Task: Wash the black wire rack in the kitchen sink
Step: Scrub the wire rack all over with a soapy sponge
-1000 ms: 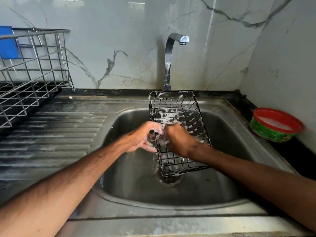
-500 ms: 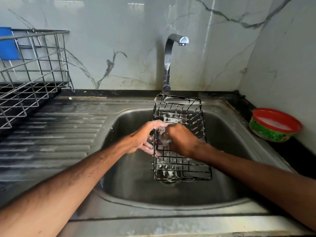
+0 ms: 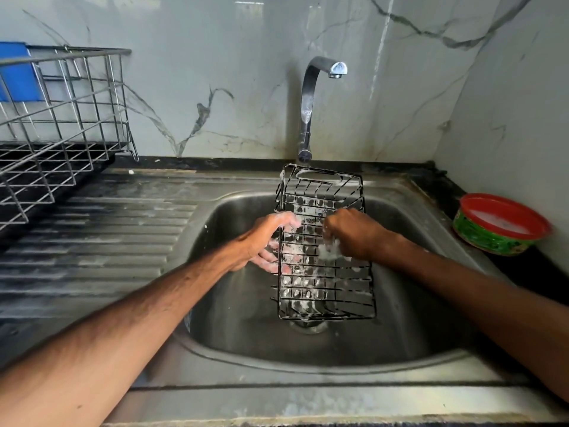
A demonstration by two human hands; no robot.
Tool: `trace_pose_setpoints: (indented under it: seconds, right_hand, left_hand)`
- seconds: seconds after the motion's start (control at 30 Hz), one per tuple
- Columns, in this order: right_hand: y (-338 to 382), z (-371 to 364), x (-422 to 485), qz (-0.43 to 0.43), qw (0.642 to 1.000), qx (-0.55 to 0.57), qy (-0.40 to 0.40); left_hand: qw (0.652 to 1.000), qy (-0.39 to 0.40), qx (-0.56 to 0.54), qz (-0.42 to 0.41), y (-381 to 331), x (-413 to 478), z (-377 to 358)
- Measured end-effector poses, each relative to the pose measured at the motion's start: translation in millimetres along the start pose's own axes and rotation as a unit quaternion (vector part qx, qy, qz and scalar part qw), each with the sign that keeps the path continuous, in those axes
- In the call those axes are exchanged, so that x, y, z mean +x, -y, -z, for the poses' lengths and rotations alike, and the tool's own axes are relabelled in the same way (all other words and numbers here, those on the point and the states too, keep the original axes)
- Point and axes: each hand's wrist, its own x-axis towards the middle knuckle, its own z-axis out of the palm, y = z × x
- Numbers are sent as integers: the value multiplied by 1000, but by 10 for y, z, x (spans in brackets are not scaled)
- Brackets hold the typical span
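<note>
The black wire rack (image 3: 326, 291) stands tilted in the steel sink (image 3: 246, 343), its far end leaning toward the tap, its wires covered in soap foam. My left hand (image 3: 264, 241) grips the rack's left edge, thumb on top and fingers behind the wires. My right hand (image 3: 354, 232) is curled round a foamy scrubber (image 3: 329, 251) and presses it on the rack's middle. The scrubber is mostly hidden under my fingers and foam.
The tap (image 3: 311, 97) rises behind the rack with no water running. A steel dish rack (image 3: 61, 118) stands on the ribbed drainboard (image 3: 92, 235) at the left. A red-and-green soap tub (image 3: 498, 232) sits on the counter at the right.
The rack has swung from leaning right to lying straight, lengthwise toward me. My right hand has moved to the right across the wires, apart from my left hand.
</note>
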Motion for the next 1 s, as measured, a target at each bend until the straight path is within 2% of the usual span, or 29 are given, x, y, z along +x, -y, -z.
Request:
trace_pose_setpoints:
  seconds: [0.13,0.33,0.47,0.53,0.67,0.83,1.0]
  right_hand:
    - [172,-59,-26,-5,999,-45,-1]
    - [484,-158,-160,9,993,21,120]
    - [397,-129,-101,-15,980,110,162]
    - [363,-129,-88,-18,976,160,144]
    - [427,-115,-50,-80,951,291,66]
    - [380,92,-36,-137,936,324,-11]
    - [123,189,-196,-222,893,379,-101]
  left_hand:
    - [1000,-7,-14,-6,0,7,-22]
    - [998,-33,-54,-1,-13,-5,41]
    - [998,-36,-53,-6,-13,11,79]
    - [998,-25,-57,-20,-38,-24,55]
    - [996,-7,-86,-30,-56,-62,22]
    - [993,13,-117,-13,-59,-70,3]
    - [992,35,-120,-11,-32,-55,-28]
